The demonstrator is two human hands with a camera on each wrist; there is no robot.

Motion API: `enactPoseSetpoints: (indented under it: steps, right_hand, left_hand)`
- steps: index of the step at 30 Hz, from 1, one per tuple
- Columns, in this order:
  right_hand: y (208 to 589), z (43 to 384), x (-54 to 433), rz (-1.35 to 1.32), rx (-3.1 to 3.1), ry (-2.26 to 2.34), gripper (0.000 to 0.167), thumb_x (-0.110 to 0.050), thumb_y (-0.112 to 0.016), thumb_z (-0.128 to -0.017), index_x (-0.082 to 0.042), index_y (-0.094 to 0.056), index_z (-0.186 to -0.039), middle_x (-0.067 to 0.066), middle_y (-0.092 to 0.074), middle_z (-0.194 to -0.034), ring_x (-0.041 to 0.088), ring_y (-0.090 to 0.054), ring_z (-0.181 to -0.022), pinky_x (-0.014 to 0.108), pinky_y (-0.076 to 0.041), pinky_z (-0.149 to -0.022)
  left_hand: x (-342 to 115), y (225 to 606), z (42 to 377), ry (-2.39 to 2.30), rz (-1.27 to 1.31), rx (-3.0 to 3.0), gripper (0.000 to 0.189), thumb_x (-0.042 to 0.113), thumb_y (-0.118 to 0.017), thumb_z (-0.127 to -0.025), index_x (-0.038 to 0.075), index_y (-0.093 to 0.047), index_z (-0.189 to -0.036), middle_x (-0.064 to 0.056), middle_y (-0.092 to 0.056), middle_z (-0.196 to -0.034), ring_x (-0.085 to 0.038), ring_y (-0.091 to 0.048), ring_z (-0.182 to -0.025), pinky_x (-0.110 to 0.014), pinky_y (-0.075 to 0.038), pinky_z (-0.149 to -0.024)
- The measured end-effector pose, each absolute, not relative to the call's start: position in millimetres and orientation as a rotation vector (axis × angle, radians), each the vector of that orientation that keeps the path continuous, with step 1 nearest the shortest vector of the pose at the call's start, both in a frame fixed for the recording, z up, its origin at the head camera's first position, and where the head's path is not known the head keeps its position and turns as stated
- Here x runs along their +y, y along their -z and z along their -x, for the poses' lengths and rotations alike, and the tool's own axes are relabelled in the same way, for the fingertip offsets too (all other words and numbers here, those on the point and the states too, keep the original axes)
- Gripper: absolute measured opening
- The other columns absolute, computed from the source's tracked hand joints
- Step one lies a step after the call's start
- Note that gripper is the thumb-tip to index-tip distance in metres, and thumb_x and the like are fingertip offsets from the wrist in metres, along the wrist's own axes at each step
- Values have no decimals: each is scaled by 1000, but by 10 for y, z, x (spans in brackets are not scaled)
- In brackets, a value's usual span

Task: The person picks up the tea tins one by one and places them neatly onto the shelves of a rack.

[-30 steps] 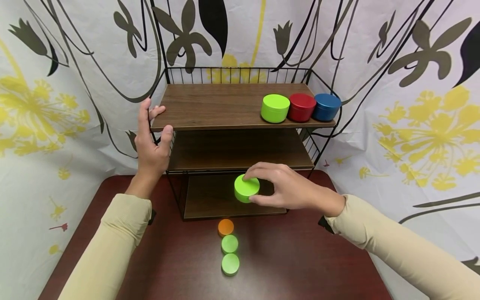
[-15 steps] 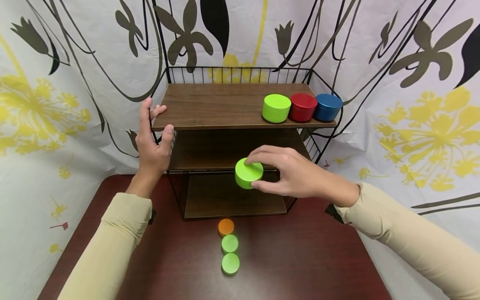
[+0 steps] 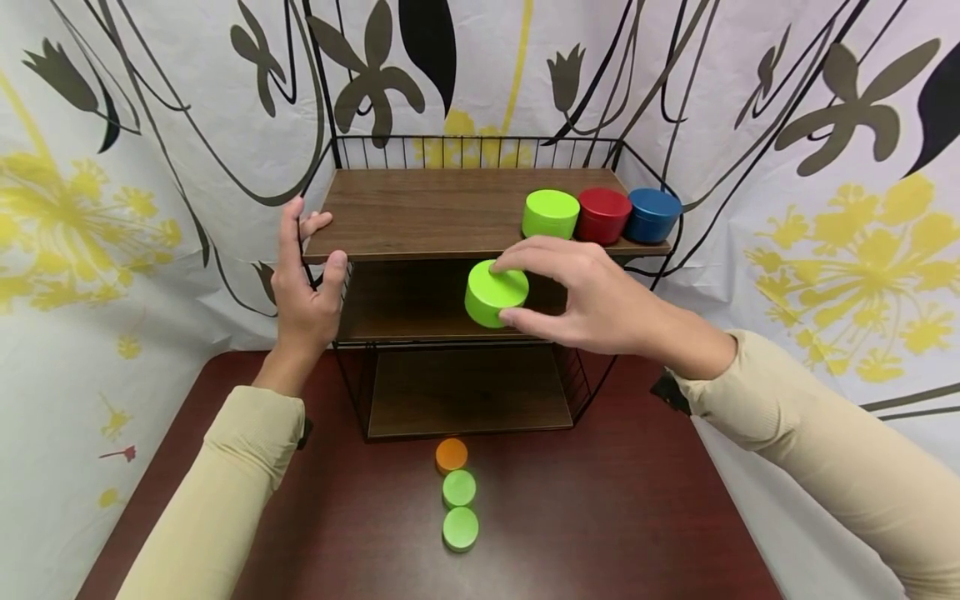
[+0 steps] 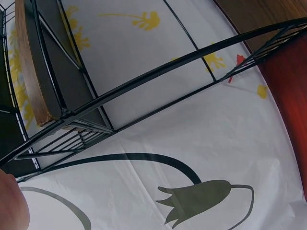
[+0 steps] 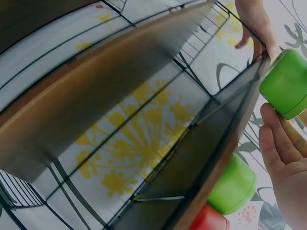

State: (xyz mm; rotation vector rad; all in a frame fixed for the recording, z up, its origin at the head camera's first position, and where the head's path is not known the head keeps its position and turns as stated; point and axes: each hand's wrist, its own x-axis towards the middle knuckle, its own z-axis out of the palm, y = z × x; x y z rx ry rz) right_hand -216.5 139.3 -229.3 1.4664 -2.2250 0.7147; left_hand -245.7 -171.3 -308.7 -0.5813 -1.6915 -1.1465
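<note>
My right hand (image 3: pixel 581 296) pinches a bright green round tin (image 3: pixel 491 296) between thumb and fingers. The tin is raised in front of the rack's middle level, just below the top board's front edge. My left hand (image 3: pixel 303 287) grips the left front corner of a wire shelf rack (image 3: pixel 420 212), thumb at the front edge and fingers round the side. In the right wrist view the held tin (image 5: pixel 288 84) shows at the right edge. On the top shelf's right side stand another green tin (image 3: pixel 551 212), a red tin (image 3: pixel 603 215) and a blue tin (image 3: pixel 654 215), side by side.
A small orange round tin (image 3: pixel 452 456) and two pale green ones (image 3: pixel 459 488) line up on the dark red table (image 3: pixel 585 517) before the rack. The rack's middle board (image 3: pixel 405 308) and bottom board (image 3: pixel 465 392) lie below. Patterned white sheeting (image 3: pixel 825 250) surrounds the table.
My right hand has lifted the green tin from before the bottom shelf up to the middle level, close to the top board's edge. The left hand has stayed in place.
</note>
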Motion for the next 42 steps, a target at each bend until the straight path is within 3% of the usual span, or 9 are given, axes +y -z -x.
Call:
enactPoseSetpoints:
  steps: [5, 14, 22, 42]
  right_hand:
    - [2169, 2255, 1362, -1444, -2189, -712, 42, -19, -81, -81, 0, -68, -116, 8, -69, -115, 17, -62, -107, 35, -47, -91]
    - [2024, 2415, 1314, -1344, -2223, -703, 39, -16, -78, -85, -1, -68, -119, 9, -68, -113, 16, -59, -94, 37, -46, -76]
    - [2004, 2514, 1310, -1233, -2262, -662, 39, -20, -76, -87, -2, -68, -121, 10, -68, -116, 21, -60, -104, 39, -46, -83]
    - [2006, 2655, 1273, -1131, -2418, -539, 45, -30, -71, -90, -5, -64, -128, 10, -64, -119, 21, -52, -105, 41, -40, -83]
  left_hand:
    - [-1710, 3094, 2463, 1144, 589, -1687, 65, 29, -51, -96, -15, -35, -141, -33, -58, -122, -45, -49, -125, -41, -31, -112]
    - [-1712, 3085, 2465, 1132, 578, -1688, 65, 27, -51, -95, -16, -35, -140, -33, -59, -122, -45, -50, -124, -42, -31, -112]
    - [-1712, 3099, 2474, 1136, 577, -1682, 65, 29, -51, -96, -16, -36, -140, -33, -59, -122, -44, -50, -124, -42, -32, -111]
    - [-1720, 3095, 2474, 1134, 576, -1690, 66, 31, -50, -96, -16, -35, -140, -33, -59, -122, -44, -49, -125, -42, -31, -112]
